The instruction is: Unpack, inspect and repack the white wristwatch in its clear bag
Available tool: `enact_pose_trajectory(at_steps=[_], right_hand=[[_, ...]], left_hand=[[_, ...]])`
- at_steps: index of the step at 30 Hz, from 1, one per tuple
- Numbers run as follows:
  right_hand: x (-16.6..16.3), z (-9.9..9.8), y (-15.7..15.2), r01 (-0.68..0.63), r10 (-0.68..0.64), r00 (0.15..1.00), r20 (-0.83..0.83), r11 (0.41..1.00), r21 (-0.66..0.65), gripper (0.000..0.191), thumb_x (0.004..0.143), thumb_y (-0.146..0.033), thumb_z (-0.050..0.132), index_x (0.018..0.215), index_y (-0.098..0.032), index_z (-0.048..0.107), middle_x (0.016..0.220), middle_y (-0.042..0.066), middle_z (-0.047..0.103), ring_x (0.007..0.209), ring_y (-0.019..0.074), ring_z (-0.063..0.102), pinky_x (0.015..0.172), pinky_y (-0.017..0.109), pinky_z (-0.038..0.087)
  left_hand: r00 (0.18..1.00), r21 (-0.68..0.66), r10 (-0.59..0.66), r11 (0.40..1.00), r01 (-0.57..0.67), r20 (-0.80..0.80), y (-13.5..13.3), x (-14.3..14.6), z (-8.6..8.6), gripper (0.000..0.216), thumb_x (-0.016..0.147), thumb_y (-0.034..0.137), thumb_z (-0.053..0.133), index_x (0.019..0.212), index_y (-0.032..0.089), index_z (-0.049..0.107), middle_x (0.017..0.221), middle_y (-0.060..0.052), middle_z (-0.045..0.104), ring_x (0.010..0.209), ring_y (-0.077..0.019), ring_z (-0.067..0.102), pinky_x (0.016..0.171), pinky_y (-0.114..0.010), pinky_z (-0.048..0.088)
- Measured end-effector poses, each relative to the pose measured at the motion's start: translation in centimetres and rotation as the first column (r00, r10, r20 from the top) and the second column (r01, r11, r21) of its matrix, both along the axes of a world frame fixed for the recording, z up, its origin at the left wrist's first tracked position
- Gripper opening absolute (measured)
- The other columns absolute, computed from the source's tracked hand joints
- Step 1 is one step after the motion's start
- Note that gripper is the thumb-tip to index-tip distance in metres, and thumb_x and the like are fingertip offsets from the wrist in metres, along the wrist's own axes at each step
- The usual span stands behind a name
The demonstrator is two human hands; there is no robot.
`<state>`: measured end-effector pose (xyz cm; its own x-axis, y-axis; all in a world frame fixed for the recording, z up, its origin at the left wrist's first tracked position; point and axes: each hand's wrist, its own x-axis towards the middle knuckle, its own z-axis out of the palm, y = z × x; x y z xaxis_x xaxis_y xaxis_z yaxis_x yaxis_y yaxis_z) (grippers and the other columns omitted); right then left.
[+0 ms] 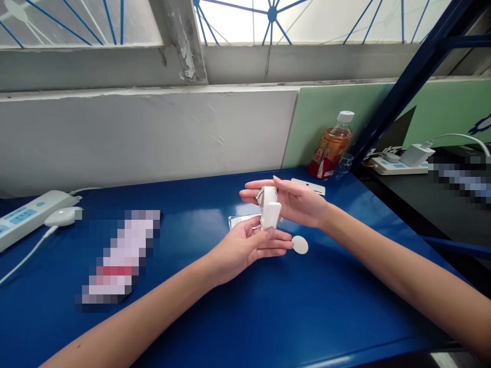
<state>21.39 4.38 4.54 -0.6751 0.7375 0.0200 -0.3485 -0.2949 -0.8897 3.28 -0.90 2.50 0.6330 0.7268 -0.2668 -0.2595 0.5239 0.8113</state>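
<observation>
A small white plastic piece (270, 214) with a rounded, ring-like upper end stands between my hands; its exact kind is unclear. My left hand (253, 245) grips its lower end under the thumb, with the other fingers stretched to the right. Just behind it, my right hand (299, 202) is turned palm inward with its fingers extended, close to the upper end of the piece. Whether the right palm touches it, I cannot tell. By my left fingertips lies a white oval disc (299, 245). A clear packet (238, 221) is partly hidden behind my left hand.
On the blue table (215, 327) a blurred-out flat object (120, 258) lies left. A power strip (32, 214) with a white charger (64, 216) sits at the far left. A drink bottle (332, 145) and a white slotted strip (312, 187) are at the back right.
</observation>
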Motion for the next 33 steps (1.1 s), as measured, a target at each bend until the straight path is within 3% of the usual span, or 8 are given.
enact_pose_trajectory(at_steps=[3,7,15,23,29,33], right_hand=[[0.0,0.3,0.0,-0.014,0.014,1.000,0.005,1.000,0.023,0.053,0.103,-0.048,0.027,0.119,-0.018,0.068,0.135,0.009,0.063,0.132,0.0251,0.053,0.108,0.041,0.042],[-0.1,0.5,-0.1,0.023,-0.022,0.999,-0.024,0.999,0.029,0.056,0.100,-0.055,0.031,0.112,-0.018,0.071,0.138,0.009,0.061,0.136,0.0249,0.049,0.116,0.040,0.034],[-0.1,0.5,-0.2,-0.018,0.018,0.994,-0.108,1.000,0.000,0.059,0.103,-0.051,0.025,0.114,-0.015,0.071,0.138,0.011,0.062,0.134,0.0251,0.051,0.117,0.043,0.032],[-0.4,0.7,-0.5,-0.026,0.027,0.996,-0.080,1.000,0.017,0.064,0.101,-0.057,0.022,0.117,-0.016,0.069,0.139,0.011,0.060,0.136,0.0248,0.049,0.116,0.042,0.032],[0.2,1.4,-0.2,0.013,-0.017,0.999,0.034,0.994,0.112,0.054,0.098,-0.057,0.035,0.117,-0.019,0.069,0.136,0.010,0.063,0.132,0.0281,0.052,0.112,0.046,0.037],[1.7,2.9,0.1,0.146,-0.185,0.977,0.104,0.942,0.302,0.036,0.094,-0.046,0.054,0.118,-0.023,0.069,0.129,0.008,0.068,0.127,0.0272,0.057,0.112,0.047,0.038]], left_hand=[[1.000,-0.007,0.014,1.000,-0.014,-0.003,0.0,0.1,-0.1,0.031,0.095,0.031,0.065,0.117,0.008,0.062,0.097,-0.015,0.077,0.088,-0.0218,0.075,0.085,-0.033,0.057],[0.997,-0.003,0.047,0.999,-0.048,-0.054,0.0,0.1,0.0,0.026,0.099,0.028,0.057,0.107,0.006,0.068,0.101,-0.018,0.076,0.093,-0.0228,0.075,0.085,-0.031,0.058],[0.985,-0.001,0.088,0.996,-0.089,-0.145,0.1,0.0,0.1,0.030,0.101,0.028,0.051,0.102,0.005,0.069,0.097,-0.018,0.077,0.089,-0.0227,0.076,0.081,-0.032,0.060],[0.985,0.020,0.109,0.994,-0.107,-0.137,0.1,0.0,-0.3,0.031,0.099,0.030,0.051,0.096,0.006,0.070,0.089,-0.016,0.078,0.081,-0.0223,0.076,0.078,-0.032,0.060],[0.982,0.149,0.120,0.984,-0.098,-0.148,0.2,-0.1,-0.1,0.031,0.094,0.036,0.060,0.098,0.007,0.068,0.090,-0.015,0.077,0.082,-0.0236,0.076,0.079,-0.035,0.060],[0.956,0.417,0.236,0.897,-0.147,-0.172,1.0,-0.8,0.6,0.036,0.092,0.041,0.064,0.104,0.008,0.069,0.097,-0.015,0.077,0.090,-0.0255,0.075,0.088,-0.038,0.057]])
